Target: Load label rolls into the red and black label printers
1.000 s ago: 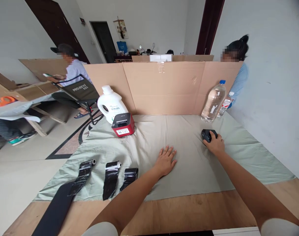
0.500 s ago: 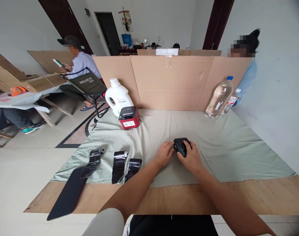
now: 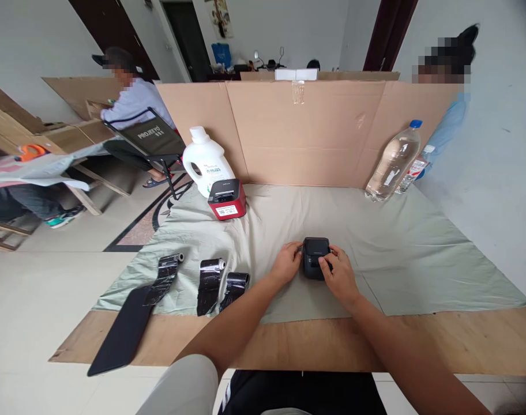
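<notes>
A small black mini printer, box-shaped with rounded corners, sits on the cloth in front of me. My left hand holds its left side, fingers bent against the edge. On the right, my right hand grips it, with fingers on the side and others at the front face. Part of that front is hidden by the fingers. To the left lie three short rolls of shiny black film, partly unrolled: one roll, a middle roll and a nearer roll partly behind my left arm.
A red and black box stands before a white jug. A dark flat board overhangs the table's front-left edge. A cardboard screen closes the back; a large clear bottle and a smaller bottle stand at right. Two people sit beyond.
The mini printer has turned from an angled position to nearly square with me. Both hands have shifted with it and now hold its two sides. My view has tilted slightly down.
</notes>
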Demonstrator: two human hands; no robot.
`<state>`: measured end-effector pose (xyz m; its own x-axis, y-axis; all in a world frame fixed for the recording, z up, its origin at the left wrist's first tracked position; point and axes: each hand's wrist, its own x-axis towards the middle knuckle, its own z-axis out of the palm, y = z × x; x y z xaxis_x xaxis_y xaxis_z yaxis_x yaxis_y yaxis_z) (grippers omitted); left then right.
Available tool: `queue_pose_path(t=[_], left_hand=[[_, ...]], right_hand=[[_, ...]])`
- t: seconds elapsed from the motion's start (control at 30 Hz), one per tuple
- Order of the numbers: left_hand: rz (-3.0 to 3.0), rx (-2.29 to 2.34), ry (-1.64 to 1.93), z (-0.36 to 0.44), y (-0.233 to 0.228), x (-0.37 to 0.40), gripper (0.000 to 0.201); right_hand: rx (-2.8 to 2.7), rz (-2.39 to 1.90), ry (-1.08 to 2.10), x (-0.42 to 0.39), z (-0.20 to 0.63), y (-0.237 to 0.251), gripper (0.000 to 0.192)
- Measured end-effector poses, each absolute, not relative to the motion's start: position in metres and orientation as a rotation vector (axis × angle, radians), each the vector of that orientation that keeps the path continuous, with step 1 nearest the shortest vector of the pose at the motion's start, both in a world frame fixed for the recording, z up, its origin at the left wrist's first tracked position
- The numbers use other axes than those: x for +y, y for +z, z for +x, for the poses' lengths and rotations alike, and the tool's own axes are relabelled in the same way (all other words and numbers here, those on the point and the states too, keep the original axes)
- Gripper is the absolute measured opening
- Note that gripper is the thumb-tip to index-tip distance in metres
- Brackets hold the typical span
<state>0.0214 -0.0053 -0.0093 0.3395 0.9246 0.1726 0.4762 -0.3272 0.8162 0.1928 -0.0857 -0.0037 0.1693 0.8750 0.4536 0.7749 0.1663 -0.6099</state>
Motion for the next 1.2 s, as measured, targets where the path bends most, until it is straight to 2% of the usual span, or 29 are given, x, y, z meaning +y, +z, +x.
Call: queue_pose_path(t=[0.2,0.33,0.4,0.53,0.77,1.03,1.2], left_hand=[[1.306,1.197,0.550,0.036,0.013,0.005,0.064],[1.118,1.113,0.592,0.042,0.014,0.012,0.079],[1.038,1.052,0.616,0.041,0.011,0.013,0.079],[0.928,0.957,0.622,0.036,0.008,0.015,0.075],[0.979,1.086,0.601,0.040,0.010,0.015,0.081],[1.059,1.109,0.684,0.044,0.006,0.009,0.071],[1.044,1.099,0.703,0.044,0.005,0.006,0.064]], right_hand=[[-1.294,-1.563,0.438,-0.061,0.205,-0.025,0.028],[-1.184,-1.461,0.585,-0.057,0.205,-0.043,0.053],[-1.240,-1.444,0.591,-0.057,0.206,-0.048,0.059],[-1.335,-1.485,0.479,-0.057,0.207,-0.054,0.060],[-1.441,-1.499,0.271,-0.054,0.200,-0.060,0.061],[-1.337,-1.519,0.299,-0.062,0.201,-0.047,0.053],[-1.430,-1.507,0.304,-0.062,0.203,-0.045,0.069]])
